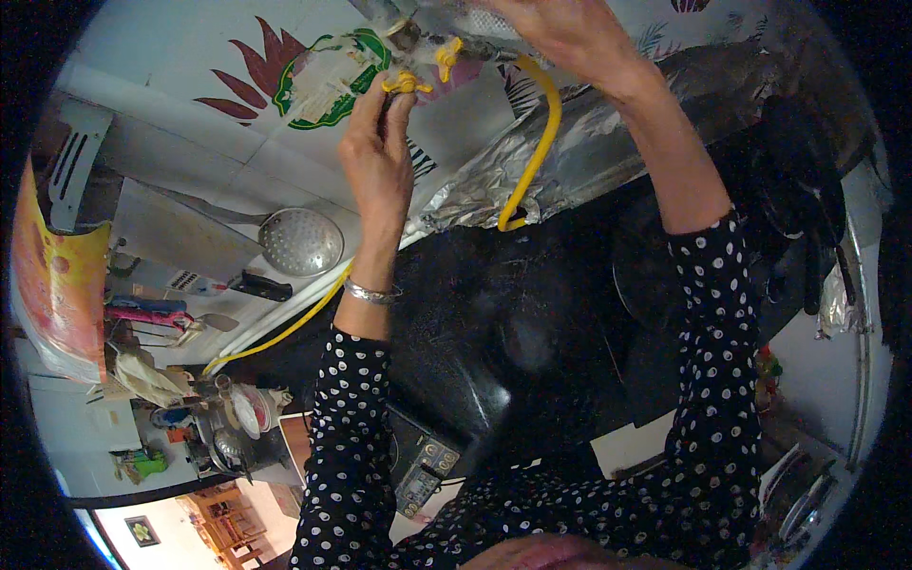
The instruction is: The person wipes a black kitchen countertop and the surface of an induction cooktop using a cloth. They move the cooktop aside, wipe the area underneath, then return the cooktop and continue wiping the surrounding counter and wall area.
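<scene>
My left hand [377, 146], with a silver bracelet at the wrist, reaches up to the tiled wall and pinches a yellow valve handle [406, 83] between thumb and finger. A second yellow valve handle [448, 58] sits just right of it on the same metal pipework. From a fitting there, a yellow gas hose [550, 117] curves down past crumpled aluminium foil [491, 171]. My right hand [570, 35] is raised near a silvery mesh-like surface at the top edge; its fingers are cut off by the frame, so what it touches is hidden.
Below the arms lies a black countertop or hob [527, 313]. On the left wall hang a skimmer [301, 242], a slotted turner [77, 171] and a cleaver [185, 228]. Dark pans [798, 164] are at the right. Bowls [249, 411] stand at the lower left.
</scene>
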{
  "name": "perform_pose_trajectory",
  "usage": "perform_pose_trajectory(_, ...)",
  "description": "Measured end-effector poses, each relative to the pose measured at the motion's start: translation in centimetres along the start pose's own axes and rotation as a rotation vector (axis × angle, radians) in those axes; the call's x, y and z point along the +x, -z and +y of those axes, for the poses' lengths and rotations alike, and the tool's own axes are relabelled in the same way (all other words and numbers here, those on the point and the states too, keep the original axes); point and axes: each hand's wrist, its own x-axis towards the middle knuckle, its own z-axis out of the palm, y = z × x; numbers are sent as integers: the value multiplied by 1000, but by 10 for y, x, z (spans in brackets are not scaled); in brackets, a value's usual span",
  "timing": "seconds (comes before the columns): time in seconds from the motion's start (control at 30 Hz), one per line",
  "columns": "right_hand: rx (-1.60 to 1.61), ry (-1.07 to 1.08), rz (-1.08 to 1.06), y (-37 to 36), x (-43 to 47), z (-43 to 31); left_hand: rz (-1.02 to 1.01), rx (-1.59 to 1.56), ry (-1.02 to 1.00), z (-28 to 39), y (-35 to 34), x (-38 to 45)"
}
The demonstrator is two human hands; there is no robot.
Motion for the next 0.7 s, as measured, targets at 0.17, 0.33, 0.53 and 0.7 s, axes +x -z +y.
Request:
perform_pose_trajectory(0.17, -7, -214, -190, -19, -5, 8, 3, 98, -58, 4, 3, -2)
perform_pose_trajectory(0.33, -90, -4, 140, -15, -4, 3, -8, 116, -74, 7, 5, 0)
perform_pose_trajectory(0.53, 54, -308, 26, 9, -24, -58, 239, 54, -372, 43, 20, -12)
perform_pose_trajectory(0.7, 358, -202, -308, -8, -35, -68, -101, -188, -314, 65, 32, -28)
